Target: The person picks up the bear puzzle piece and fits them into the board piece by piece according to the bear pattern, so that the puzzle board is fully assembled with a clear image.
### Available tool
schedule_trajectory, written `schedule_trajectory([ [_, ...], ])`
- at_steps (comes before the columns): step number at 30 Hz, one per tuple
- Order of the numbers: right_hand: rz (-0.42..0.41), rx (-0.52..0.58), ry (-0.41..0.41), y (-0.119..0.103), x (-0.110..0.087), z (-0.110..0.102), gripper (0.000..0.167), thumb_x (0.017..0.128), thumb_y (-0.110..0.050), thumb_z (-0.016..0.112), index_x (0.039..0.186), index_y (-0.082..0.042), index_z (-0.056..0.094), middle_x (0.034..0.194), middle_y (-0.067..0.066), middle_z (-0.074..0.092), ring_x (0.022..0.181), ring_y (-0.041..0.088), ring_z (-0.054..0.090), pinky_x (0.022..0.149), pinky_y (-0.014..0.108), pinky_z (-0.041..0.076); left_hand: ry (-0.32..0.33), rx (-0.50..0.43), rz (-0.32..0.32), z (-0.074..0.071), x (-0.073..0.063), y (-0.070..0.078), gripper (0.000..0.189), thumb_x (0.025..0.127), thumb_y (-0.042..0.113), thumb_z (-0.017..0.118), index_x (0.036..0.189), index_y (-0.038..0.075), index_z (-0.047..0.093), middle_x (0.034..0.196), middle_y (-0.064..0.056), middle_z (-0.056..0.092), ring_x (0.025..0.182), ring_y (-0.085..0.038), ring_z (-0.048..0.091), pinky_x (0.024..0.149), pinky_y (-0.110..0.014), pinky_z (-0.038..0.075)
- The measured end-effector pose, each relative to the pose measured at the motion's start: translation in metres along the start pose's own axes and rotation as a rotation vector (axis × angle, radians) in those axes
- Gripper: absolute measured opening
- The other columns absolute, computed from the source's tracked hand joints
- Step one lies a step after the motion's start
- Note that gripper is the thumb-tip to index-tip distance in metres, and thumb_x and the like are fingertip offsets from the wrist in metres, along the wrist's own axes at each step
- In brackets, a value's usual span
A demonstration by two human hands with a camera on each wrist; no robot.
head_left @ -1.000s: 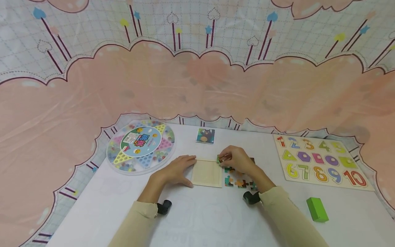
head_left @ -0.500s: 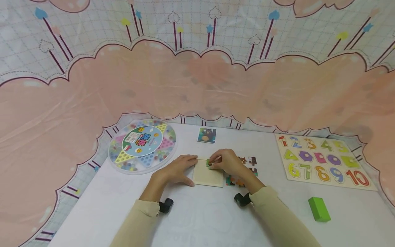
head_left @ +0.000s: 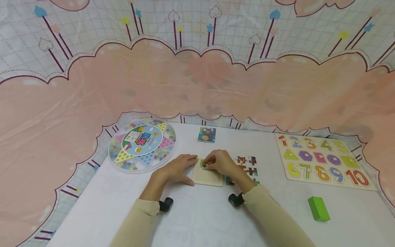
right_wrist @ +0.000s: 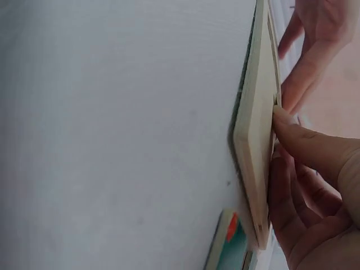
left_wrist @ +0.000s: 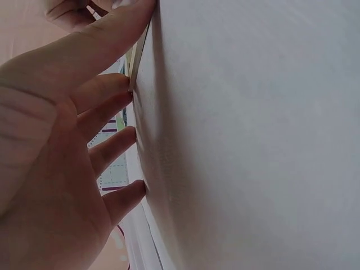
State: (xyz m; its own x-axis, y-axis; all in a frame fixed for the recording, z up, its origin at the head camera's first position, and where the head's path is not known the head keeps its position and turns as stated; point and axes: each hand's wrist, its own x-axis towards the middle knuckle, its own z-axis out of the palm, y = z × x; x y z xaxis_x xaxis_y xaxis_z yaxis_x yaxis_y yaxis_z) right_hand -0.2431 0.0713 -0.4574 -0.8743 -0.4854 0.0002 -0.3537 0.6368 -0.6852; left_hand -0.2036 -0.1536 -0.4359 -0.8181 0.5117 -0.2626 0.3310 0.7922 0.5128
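Head: white table point(head_left: 197, 216), patterned backdrop point(head_left: 172, 82)

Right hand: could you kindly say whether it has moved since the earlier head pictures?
Yes, the right hand has moved left across the wooden tray, toward its left edge.

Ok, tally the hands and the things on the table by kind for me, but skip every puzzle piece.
Left hand and right hand: 2
Wooden puzzle tray: 1
Picture card: 1
Round game board: 1
Number board: 1
Green block: 1
Total: 7
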Motion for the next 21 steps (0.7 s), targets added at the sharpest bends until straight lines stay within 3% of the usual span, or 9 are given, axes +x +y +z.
schedule_trajectory([
  [5,-0.003,0.002,0.003,-0.0027,0.0023,0.0026,0.014,0.083,-0.011,0.083,0.097,-0.010,0.081,0.101,0.004,0.076,0.088,0.011,0.068,0.078,0.025,0.058,0.002,-0.002,0.001,0.0001,0.0001,-0.0004,0.093,0.080,0.032,0.086,0.156,0.006,0.040,0.169,-0.007,0.032,0.158,-0.034,0.023,0.129,-0.053,0.025],
  [12,0.039,0.013,-0.002,-0.0034,0.0072,0.0035,0.012,0.083,-0.010,0.083,0.094,-0.011,0.081,0.099,0.004,0.072,0.083,0.011,0.062,0.073,0.022,0.051,0.002,-0.017,-0.005,0.0005,0.0004,0.0014,0.092,0.080,0.031,0.087,0.156,0.006,0.041,0.169,-0.007,0.032,0.159,-0.033,0.022,0.129,-0.052,0.025],
  [21,0.088,0.024,0.034,-0.0068,0.0101,0.0046,0.025,0.080,-0.017,0.087,0.099,-0.007,0.073,0.090,0.005,0.068,0.074,0.011,0.058,0.066,0.022,0.047,0.000,-0.015,-0.025,-0.0008,-0.0006,0.0038,0.093,0.081,0.030,0.087,0.157,0.009,0.038,0.169,-0.006,0.031,0.160,-0.033,0.020,0.129,-0.053,0.025],
])
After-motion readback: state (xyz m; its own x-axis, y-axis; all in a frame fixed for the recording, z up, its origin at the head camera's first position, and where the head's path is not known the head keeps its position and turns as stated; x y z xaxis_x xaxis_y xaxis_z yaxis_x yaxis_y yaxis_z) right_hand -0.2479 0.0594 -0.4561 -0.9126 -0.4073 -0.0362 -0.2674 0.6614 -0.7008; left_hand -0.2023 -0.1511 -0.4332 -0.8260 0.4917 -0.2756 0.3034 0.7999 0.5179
